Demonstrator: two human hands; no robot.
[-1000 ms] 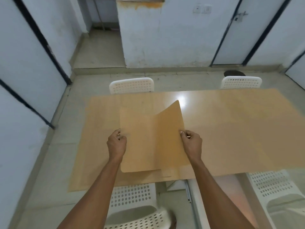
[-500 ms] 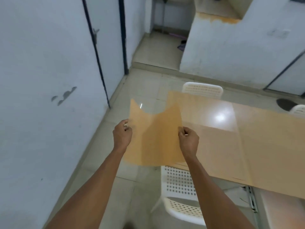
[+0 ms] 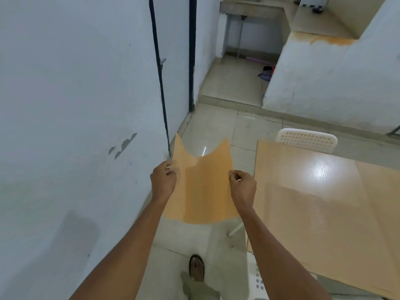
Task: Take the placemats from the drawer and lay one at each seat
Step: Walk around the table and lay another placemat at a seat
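I hold a thin tan placemat in the air over the floor, left of the table. Its middle sags and its two far corners stick up. My left hand pinches the mat's left edge and my right hand pinches its right edge. The light wooden table lies to the right. A placemat of nearly the same colour lies flat on its near left part, faintly textured.
A white wall with a dark-framed door stands close on the left. A white perforated chair sits at the table's far side, another chair at the near side. My sandalled foot is on the tiled floor.
The view has swung left, away from the table's middle toward its left end. The mat I hold has come off the table and now hangs over the floor. One mat stays on the table.
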